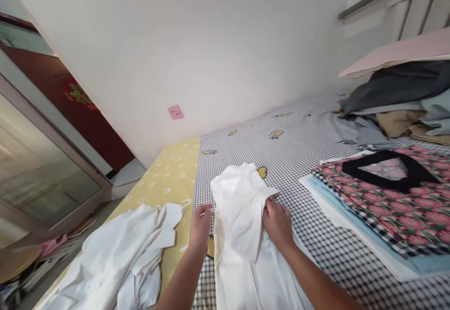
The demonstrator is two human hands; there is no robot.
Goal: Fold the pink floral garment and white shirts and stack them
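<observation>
A white garment (239, 216) lies on the black-and-white checked bedsheet (298, 160), running from the bed's middle toward me. My right hand (277, 223) is closed on its right edge, fingers pinching the cloth. My left hand (201, 223) is at its left edge, fingers curled on the fabric there. A second crumpled white garment (119, 258) lies to the left on the yellow sheet (168, 174), apart from both hands.
At the right sits a stack of folded clothes topped by a pink floral piece with black collar (390, 193). A heap of dark, tan and grey clothes (397, 104) lies at the back right. A white wall with a pink note (175, 112) stands behind. A mirrored door (38, 169) is at the left.
</observation>
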